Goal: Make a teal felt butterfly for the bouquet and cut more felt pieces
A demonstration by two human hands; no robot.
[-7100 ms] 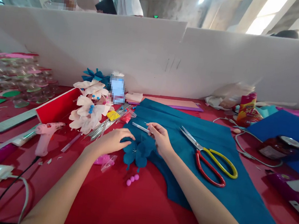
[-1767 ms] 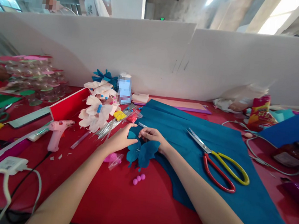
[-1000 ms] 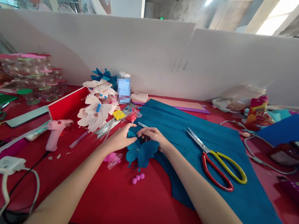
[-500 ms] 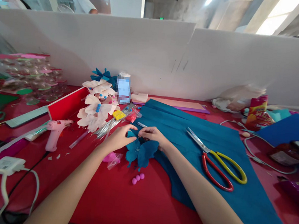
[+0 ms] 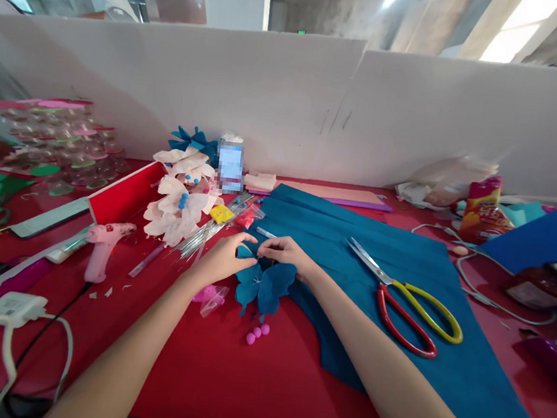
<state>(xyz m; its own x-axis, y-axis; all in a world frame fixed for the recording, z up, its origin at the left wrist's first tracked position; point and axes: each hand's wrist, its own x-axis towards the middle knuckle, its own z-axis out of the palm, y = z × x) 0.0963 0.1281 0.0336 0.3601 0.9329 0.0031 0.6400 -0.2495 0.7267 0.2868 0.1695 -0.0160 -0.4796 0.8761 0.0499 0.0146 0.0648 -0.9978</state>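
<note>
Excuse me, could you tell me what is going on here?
A person is handling a teal petal-shaped piece with both hands over a red table. The left hand is at its left petal; the right hand has its fingertips pinched together near its upper edge, though anything held there is too small to make out. Three pink balls lie just in front of the piece, and scissors rest on the teal sheet to the right.
</note>
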